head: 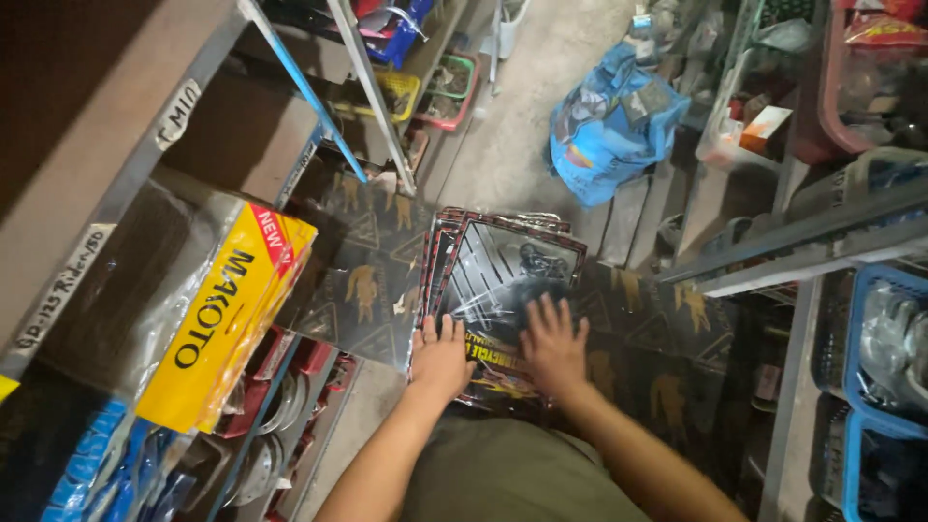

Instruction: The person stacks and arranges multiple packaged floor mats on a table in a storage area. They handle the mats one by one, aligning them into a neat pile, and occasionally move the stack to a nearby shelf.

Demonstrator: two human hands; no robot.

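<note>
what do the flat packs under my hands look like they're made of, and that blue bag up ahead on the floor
Flat packs: likely clear glossy plastic film over printed card, judging by the streaky glare on top. Both the left hand and right hand lie flat on them. Blue bag: probably thin, soft plastic, crumpled and slightly shiny.

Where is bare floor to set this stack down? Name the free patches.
Bare concrete floor runs up the aisle between the left shelf and the blue bag. A narrow strip lies under the left hand. Crowded: right shelves, and the packets under the right hand.
</note>
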